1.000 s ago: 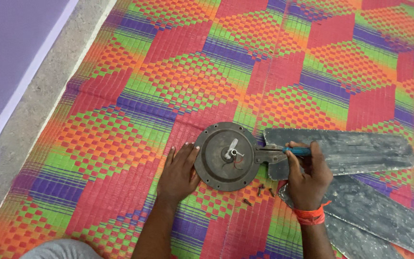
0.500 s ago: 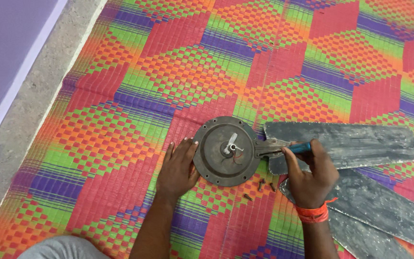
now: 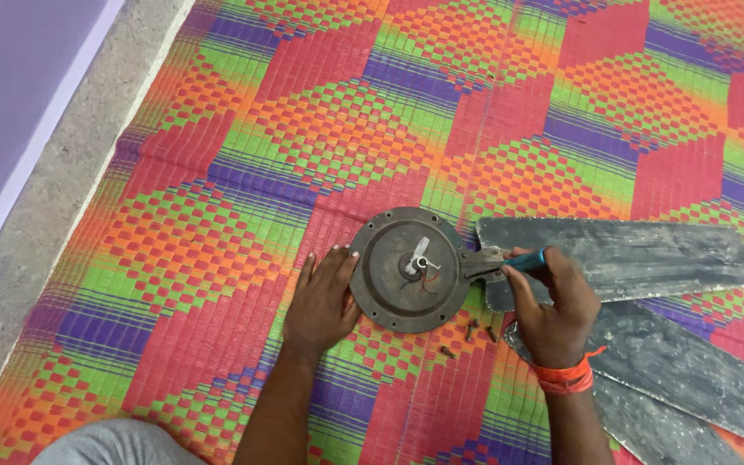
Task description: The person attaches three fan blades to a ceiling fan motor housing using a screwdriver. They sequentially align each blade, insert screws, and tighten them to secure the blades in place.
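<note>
Lower centre of the frame, the round dark-grey metal fan motor housing (image 3: 410,281) lies flat on the bright woven floor mat (image 3: 217,250). The left hand (image 3: 324,301) rests open-fingered against its left rim. The right hand (image 3: 553,301), fingers clamped on a blue-handled screwdriver (image 3: 523,259), points it leftward along the grey fan blade (image 3: 639,258) bracket at the right rim.

We've got the fan motor housing (image 3: 411,269) flat on the woven mat: round, dark grey, dusty, open face up, short shaft stub and red wires at centre. Blue-handled screwdriver (image 3: 523,259) lies roughly level, tip at the housing's right rim where the blade bracket meets it. Fan blade (image 3: 639,257), grey and mottled, extends right from there.
</note>
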